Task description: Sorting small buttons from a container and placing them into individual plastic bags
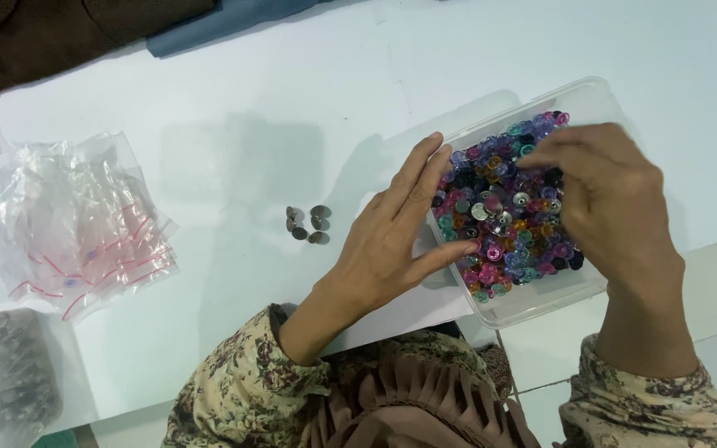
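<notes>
A white table [292,99] fills my view, with pale floor tiles showing past its edge on my right. My left hand [392,236] lies flat and open, fingers spread and straight, fingertips resting on the near wall of a clear plastic box [541,303]. The box sits at the table's corner and holds a heap of small coloured buttons [504,207], pink, purple, blue and teal, with a few silvery ones among them. My right hand [616,203] hovers over the heap, its fingers curled and pinched together just above the buttons; I cannot tell whether anything is caught between the tips. Just beyond my left thumb's side, out on the bare table, lies a small cluster of dark metal buttons [309,224], apart from the box. Farther left of that hand is a loose pile of clear zip bags [76,224] with red seal strips. Dark cloth [60,33] lies along the table's far edge.
</notes>
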